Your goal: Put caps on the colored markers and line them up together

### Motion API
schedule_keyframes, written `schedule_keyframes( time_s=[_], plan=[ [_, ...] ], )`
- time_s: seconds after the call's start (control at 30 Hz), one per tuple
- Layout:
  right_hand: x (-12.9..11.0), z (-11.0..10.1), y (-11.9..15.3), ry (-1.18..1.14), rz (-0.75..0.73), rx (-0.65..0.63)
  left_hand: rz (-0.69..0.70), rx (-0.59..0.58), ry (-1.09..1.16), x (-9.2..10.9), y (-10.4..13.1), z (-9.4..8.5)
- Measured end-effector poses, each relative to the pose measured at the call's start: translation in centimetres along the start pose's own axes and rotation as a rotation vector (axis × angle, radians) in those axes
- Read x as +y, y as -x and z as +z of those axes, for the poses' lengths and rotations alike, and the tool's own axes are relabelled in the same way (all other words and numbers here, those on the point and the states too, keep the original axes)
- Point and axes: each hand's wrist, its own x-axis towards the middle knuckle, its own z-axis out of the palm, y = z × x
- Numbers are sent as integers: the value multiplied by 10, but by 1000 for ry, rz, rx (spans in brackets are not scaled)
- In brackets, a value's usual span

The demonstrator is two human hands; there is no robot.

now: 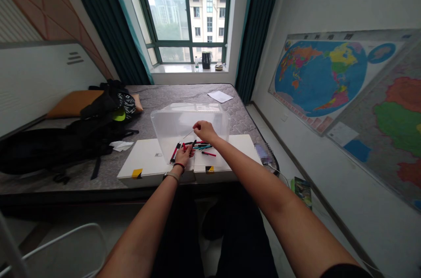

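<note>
My left hand is closed around a few pens, one red and one dark, low in front of the clear plastic bin. Above and to the right, my right hand pinches a thin pale strand, which slants down to the left toward the pens. I cannot make out whether it is a string or a rubber band. Several red, black and teal pens lie loose around my left hand. A red pen rests apart from them on the right. The bin lies on its side, its opening toward me.
Two white boxes sit side by side on the mattress under the bin. Dark bags and a crumpled tissue lie to the left. A white paper sheet is at the back, and a phone-like blurred item lies right.
</note>
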Motion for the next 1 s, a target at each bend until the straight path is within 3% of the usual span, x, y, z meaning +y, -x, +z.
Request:
schedule_keyframes(
  time_s=[0.2,0.53,0.7,0.8,1.0],
  plan=[
    [-21,-2,-2,64,-225,-62,-3,-9,20,2,1,1],
    [-21,-2,-1,83,-246,-52,-8,-10,25,4,3,2],
    [-26,-1,-5,111,-258,-143,22,-37,-31,5,5,3],
    [-26,4,-9,44,-205,-161,40,-46,-60,7,7,4],
    [-12,25,-13,-195,91,-206,21,-41,-47,11,9,5]
  ],
)
